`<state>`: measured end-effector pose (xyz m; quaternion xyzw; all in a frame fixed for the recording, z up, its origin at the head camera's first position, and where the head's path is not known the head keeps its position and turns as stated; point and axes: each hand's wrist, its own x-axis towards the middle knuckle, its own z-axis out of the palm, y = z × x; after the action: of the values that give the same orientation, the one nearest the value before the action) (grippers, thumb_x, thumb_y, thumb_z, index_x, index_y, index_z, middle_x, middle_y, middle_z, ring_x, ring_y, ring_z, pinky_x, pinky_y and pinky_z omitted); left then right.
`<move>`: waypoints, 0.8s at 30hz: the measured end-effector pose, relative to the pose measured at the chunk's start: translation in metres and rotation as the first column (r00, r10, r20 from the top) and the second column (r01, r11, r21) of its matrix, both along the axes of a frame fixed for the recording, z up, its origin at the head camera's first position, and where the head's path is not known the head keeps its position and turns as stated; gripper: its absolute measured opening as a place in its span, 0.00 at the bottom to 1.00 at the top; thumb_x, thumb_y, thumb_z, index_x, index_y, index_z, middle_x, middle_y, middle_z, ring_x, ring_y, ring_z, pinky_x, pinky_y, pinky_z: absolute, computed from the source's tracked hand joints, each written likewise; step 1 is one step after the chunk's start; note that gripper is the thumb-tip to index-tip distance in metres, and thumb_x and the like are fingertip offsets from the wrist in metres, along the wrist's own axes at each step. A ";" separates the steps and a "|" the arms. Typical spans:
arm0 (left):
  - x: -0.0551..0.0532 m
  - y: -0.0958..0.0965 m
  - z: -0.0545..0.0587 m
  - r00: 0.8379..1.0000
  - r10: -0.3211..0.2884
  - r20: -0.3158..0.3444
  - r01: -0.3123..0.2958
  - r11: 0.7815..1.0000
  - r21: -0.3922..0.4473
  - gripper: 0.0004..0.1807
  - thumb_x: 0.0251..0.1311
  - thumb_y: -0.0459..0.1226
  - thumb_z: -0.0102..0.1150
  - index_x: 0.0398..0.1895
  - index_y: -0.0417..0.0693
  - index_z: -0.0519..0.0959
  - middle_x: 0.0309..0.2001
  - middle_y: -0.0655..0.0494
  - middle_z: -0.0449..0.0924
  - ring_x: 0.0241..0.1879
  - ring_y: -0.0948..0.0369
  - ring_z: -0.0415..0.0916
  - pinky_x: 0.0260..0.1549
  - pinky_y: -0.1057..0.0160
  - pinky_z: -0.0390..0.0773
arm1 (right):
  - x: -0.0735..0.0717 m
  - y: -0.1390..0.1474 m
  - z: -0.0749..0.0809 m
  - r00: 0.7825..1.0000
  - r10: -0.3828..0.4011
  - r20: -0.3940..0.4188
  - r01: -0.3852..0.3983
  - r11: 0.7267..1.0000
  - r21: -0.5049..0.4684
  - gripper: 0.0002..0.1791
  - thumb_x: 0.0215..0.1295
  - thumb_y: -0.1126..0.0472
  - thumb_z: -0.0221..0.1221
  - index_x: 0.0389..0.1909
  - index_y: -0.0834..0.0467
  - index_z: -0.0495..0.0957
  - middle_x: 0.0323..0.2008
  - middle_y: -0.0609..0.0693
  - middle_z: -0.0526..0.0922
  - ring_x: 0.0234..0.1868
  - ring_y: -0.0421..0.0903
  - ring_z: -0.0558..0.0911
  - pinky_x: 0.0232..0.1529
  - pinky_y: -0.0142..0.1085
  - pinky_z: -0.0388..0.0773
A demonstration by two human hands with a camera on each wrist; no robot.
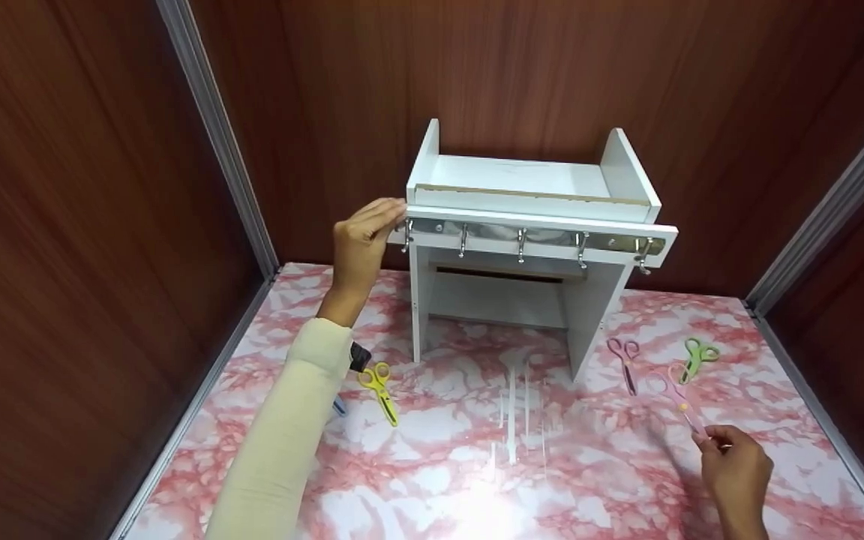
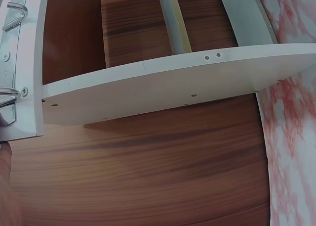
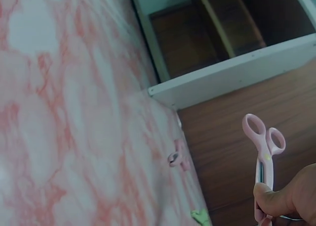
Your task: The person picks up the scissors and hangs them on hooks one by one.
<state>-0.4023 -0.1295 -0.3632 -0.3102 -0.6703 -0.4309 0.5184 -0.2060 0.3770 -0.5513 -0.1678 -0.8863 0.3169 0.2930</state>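
A white wooden shelf unit (image 1: 529, 204) stands on the table, with a board of several metal hooks (image 1: 522, 244) across its front. At the left end of that board, my left hand (image 1: 363, 244) touches the corner with extended fingers; the left wrist view catches only part of this hand (image 2: 7, 186) beside the board's end. My right hand (image 1: 738, 469) pinches light pink scissors (image 1: 679, 401) by the blade end between thumb and fingers. Their handle loops point up and away from the hand, as the right wrist view also shows (image 3: 265, 152).
Darker pink scissors (image 1: 627, 364) and green scissors (image 1: 696, 361) lie right of the unit. Yellow scissors (image 1: 379, 394) lie to its left, near a black item (image 1: 359, 356) and a blue piece (image 1: 339, 406) partly behind my sleeve. Brown wooden walls enclose the marbled table (image 1: 432, 480).
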 end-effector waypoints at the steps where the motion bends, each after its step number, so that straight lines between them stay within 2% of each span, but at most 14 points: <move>1: 0.000 0.000 0.000 1.000 -0.001 0.000 0.001 1.000 0.001 0.07 0.58 0.27 0.69 0.39 0.37 0.89 0.42 0.46 0.89 0.45 0.51 0.86 0.53 0.66 0.83 | 0.000 -0.001 0.001 1.000 0.001 -0.006 -0.001 1.000 0.000 0.06 0.57 0.71 0.71 0.31 0.69 0.84 0.25 0.62 0.84 0.21 0.26 0.67 0.21 0.21 0.60; 6: 0.001 0.001 -0.001 1.000 0.003 -0.004 -0.003 1.000 0.007 0.07 0.58 0.27 0.69 0.39 0.37 0.89 0.42 0.47 0.89 0.46 0.50 0.86 0.53 0.65 0.82 | -0.001 -0.006 0.007 0.999 0.010 -0.039 -0.009 1.000 0.012 0.06 0.57 0.71 0.72 0.32 0.69 0.84 0.26 0.61 0.84 0.22 0.25 0.67 0.21 0.20 0.61; 15: -0.001 0.002 -0.001 1.000 -0.007 -0.010 0.007 1.000 0.004 0.07 0.59 0.28 0.68 0.40 0.37 0.89 0.43 0.47 0.89 0.46 0.50 0.86 0.54 0.65 0.82 | 0.000 -0.014 0.016 0.999 -0.012 -0.044 0.012 1.000 0.002 0.06 0.59 0.70 0.71 0.33 0.69 0.84 0.28 0.61 0.83 0.23 0.25 0.66 0.21 0.20 0.61; 24: -0.002 0.001 -0.003 1.000 0.011 -0.023 -0.011 1.000 -0.002 0.07 0.58 0.27 0.69 0.40 0.37 0.89 0.43 0.46 0.89 0.47 0.50 0.86 0.54 0.65 0.82 | -0.002 -0.018 0.022 0.996 0.009 -0.083 -0.009 1.000 0.005 0.06 0.59 0.70 0.71 0.32 0.69 0.84 0.28 0.61 0.82 0.22 0.22 0.65 0.24 0.21 0.61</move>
<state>-0.4045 -0.1288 -0.3660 -0.3118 -0.6666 -0.4237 0.5281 -0.2081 0.3588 -0.5294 -0.1497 -0.8749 0.3228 0.3287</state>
